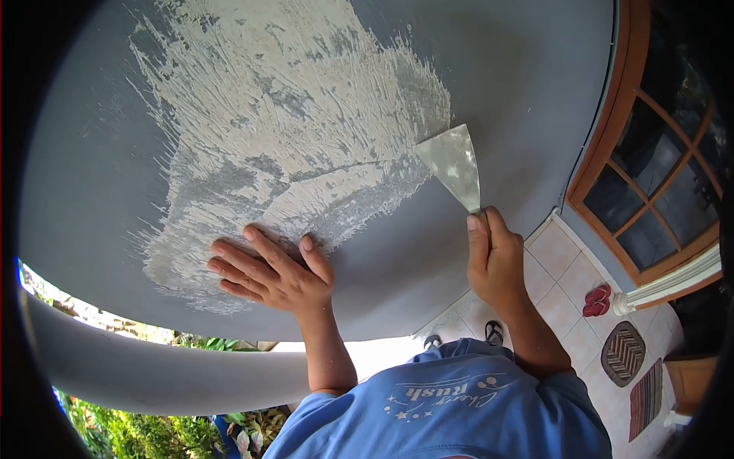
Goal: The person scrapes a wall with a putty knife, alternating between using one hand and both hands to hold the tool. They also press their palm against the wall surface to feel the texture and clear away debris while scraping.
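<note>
A grey wall point(84, 214) fills the upper view, with a large rough patch point(252, 99) where the paint is scraped down to a pale, scored layer. My left hand point(279, 271) lies on the lower part of this patch with its fingers spread. In my right hand point(497, 256) is a putty knife point(455, 164), the fingers wrapped round its handle, which is mostly hidden. Its wide, smudged metal blade points up and left, and its edge is at the right border of the scraped patch.
To the right is a wooden-framed window point(650, 168). Red slippers point(596, 301), an oval mat point(623, 353) and a striped mat point(646, 400) lie on the tiled floor point(554, 249). A rounded grey ledge point(168, 375) and green plants point(145, 432) are at lower left.
</note>
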Demonstrator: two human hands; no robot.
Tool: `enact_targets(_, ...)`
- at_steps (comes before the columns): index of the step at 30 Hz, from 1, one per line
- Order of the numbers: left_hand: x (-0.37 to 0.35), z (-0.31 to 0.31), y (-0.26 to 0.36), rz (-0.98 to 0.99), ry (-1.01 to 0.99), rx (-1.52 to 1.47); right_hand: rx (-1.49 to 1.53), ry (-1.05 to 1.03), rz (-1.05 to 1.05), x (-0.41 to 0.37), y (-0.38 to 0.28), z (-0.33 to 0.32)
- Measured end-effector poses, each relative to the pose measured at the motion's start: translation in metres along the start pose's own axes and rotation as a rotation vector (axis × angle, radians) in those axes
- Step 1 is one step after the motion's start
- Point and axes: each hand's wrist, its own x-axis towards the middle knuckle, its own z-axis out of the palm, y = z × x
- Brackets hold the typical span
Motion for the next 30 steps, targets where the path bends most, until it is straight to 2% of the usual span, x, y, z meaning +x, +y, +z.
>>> enact_targets(4, -0.006, 0.002, -0.003, 0.022, -0.006, 0.001, 0.006, 0.006, 0.032, -0.008, 0.006, 0.005)
enact_targets(7, -0.007, 0.002, -0.001, 0.015, 0.0, -0.003, 0.032, 0.077, -0.033, 0.017, -0.005, 0.008)
enact_targets(10, -0.008, 0.001, -0.003, 0.023, -0.01, -0.018, 0.062, 0.025, 0.039, 0.017, -0.01, 0.001)
enact_targets(14, -0.02, 0.007, -0.007, 0.056, 0.036, -0.047, 0.038, 0.049, 0.045, -0.013, 0.017, 0.015)
enact_targets(17, -0.021, 0.007, -0.005, 0.027, 0.022, -0.051, 0.111, 0.031, 0.092, 0.009, 0.009, 0.015)
enact_targets(20, -0.019, -0.008, -0.014, 0.054, -0.073, -0.048, 0.118, -0.006, 0.082, 0.019, -0.004, 0.004)
enact_targets(23, -0.027, -0.004, -0.042, 0.019, -0.004, -0.008, 0.049, 0.01, 0.058, -0.006, 0.005, 0.006)
enact_targets(26, -0.028, 0.0, -0.035, -0.02, 0.019, 0.007, 0.059, 0.113, 0.034, -0.004, 0.011, 0.024)
enact_targets(30, -0.029, 0.0, -0.037, -0.005, 0.042, 0.023, 0.126, 0.022, 0.091, 0.02, -0.005, 0.016)
